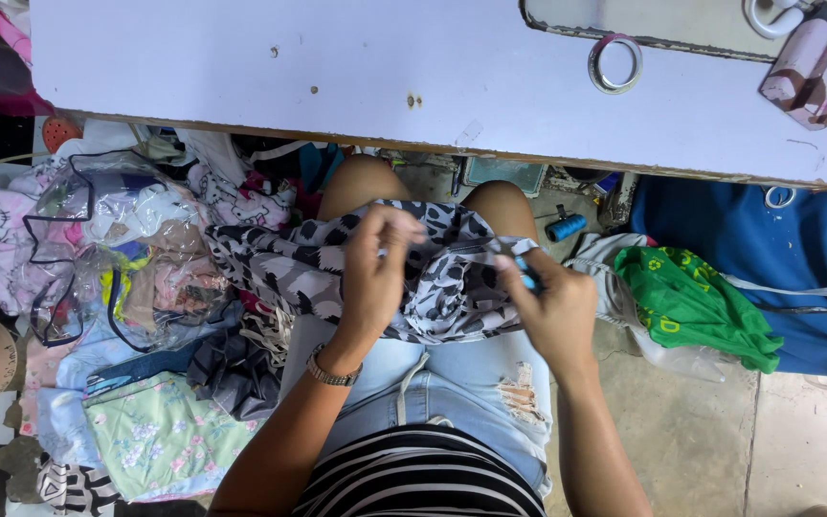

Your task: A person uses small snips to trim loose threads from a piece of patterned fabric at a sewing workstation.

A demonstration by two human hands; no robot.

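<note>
A black-and-white patterned garment [303,263] lies across my lap. My left hand [375,273] pinches a fold of this fabric near its middle, a watch on its wrist. My right hand [549,304] grips the garment's right edge together with a small blue tool [526,273], whose tip shows between the fingers. Both hands sit close together above my knees, just below the edge of the white table [337,67].
A heap of clothes in clear bags [117,258] fills the floor to my left. A green bag [691,306] and blue cloth [768,239] lie right. A blue thread spool [564,228] is on the floor. A tape ring [614,63] and a pink tool [811,67] rest on the table.
</note>
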